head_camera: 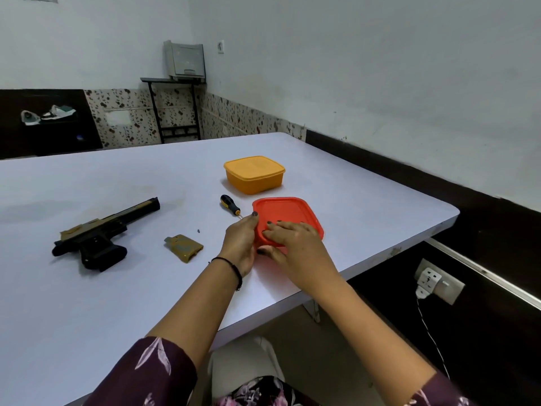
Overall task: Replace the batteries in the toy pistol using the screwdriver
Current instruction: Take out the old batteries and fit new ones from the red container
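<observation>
Pale lavender desk (87,303) fills most of the view, set into the corner of a white-walled room. Far to the left of the fingers, well apart from them, the toy pistol (99,232) lies on its side, black and tan, with its muzzle pointing away and to the right. Between the pistol and the fingers lies a tan cover panel (183,247), off the pistol. A tiny dark screw (198,230) sits just beyond it.

The screwdriver (230,205), with a black-and-yellow handle, lies on the desk just beyond the left fingers, its tip towards them. The left hand (240,244) is curled round the left side of a red container (289,212) whose lid is on, with one fingertip up on the rim.

The right hand (295,244) lies on the near-left part of that lid. Its fingers (281,228) are fairly straight, slightly spread and pressing flat, and the thumb is at the near rim.

Beyond the fingers stands an orange container (254,174), lidded and apart from the red one. Right of the fingers, below the desk edge, is a wall socket (439,281) with a white adapter and cable.
</observation>
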